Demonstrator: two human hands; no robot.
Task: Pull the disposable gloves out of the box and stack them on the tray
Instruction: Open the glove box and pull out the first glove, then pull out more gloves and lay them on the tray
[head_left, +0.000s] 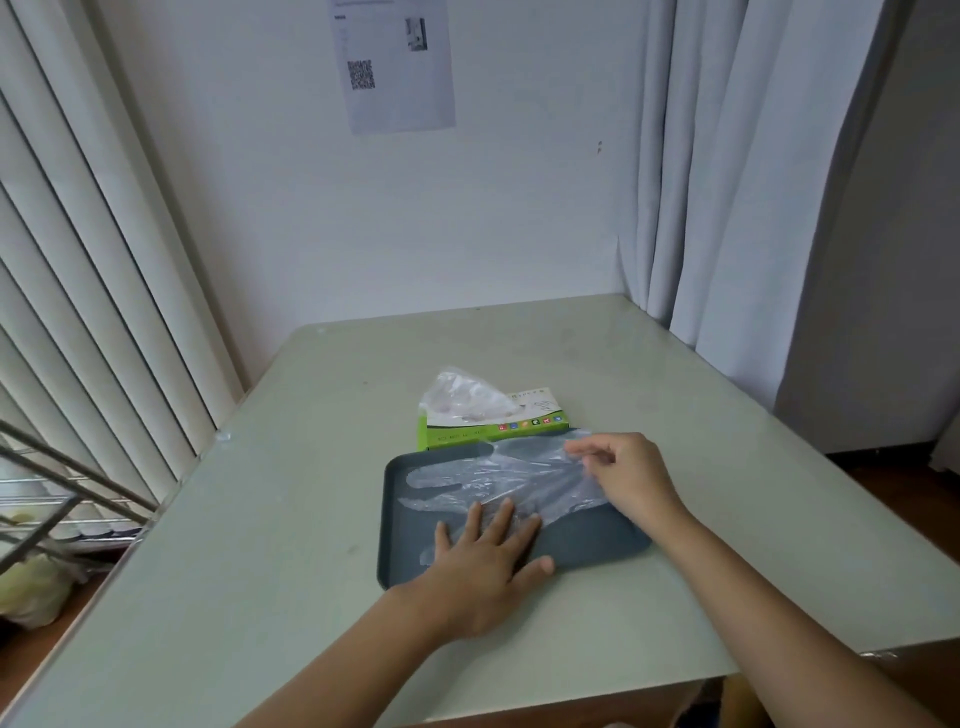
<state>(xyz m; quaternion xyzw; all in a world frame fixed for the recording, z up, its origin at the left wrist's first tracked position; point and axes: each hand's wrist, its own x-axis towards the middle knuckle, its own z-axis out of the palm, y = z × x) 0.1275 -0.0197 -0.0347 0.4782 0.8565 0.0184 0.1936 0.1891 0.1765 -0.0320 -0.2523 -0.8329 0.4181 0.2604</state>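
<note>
Several gloves (519, 480) lie under the left hand (483, 564).

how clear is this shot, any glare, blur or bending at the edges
Head view: soft even light, no hard shadows; the thin transparent plastic gloves show only as pale sheen on the dark grey rectangular tray; print on the green cardboard box too blurred to read; the white vertical blinds lean from wide-angle distortion.
</note>
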